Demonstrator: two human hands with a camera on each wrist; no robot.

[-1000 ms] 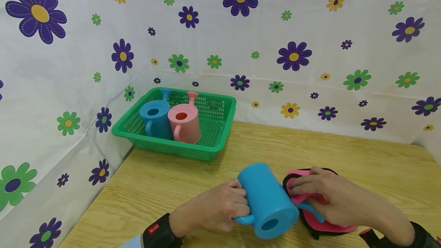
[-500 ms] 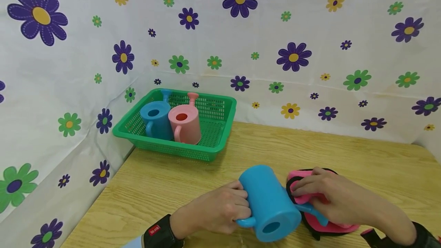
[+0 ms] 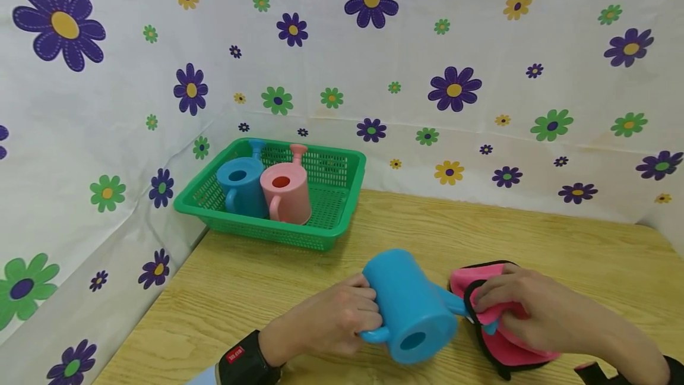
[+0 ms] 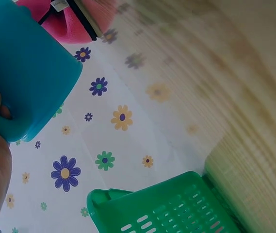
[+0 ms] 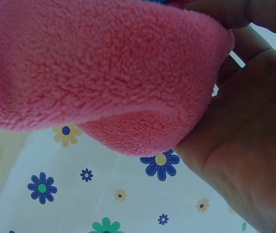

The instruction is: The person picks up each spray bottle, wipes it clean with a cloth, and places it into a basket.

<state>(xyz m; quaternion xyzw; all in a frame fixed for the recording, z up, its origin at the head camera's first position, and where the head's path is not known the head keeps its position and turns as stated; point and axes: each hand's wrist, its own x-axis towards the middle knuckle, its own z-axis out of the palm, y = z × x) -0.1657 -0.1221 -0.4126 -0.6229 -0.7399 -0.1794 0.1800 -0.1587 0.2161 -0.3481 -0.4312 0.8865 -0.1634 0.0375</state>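
My left hand [image 3: 344, 316] grips the handle of a blue watering can [image 3: 408, 308], which is tilted on its side above the table with its top opening facing me. The can's spout points right, toward my right hand [image 3: 540, 308]. That hand pinches a fuzzy pink cloth [image 3: 497, 308] with black edging, folded around the spout's end. Part of the cloth hangs down to the table. In the right wrist view the pink cloth [image 5: 108, 68] fills the upper left, beside the palm. The left wrist view shows the can's blue body [image 4: 26, 68] close up.
A green plastic basket [image 3: 342, 227] stands at the back left of the wooden table [image 3: 256, 272]. Inside it are another blue watering can [image 3: 248, 192] and a pink watering can [image 3: 291, 195], both upright. A white flowered sheet [image 3: 331, 46] hangs behind and to the left.
My right hand and the cloth have shifted right along the spout, toward its end. The blue can has moved slightly left and up with my left hand.
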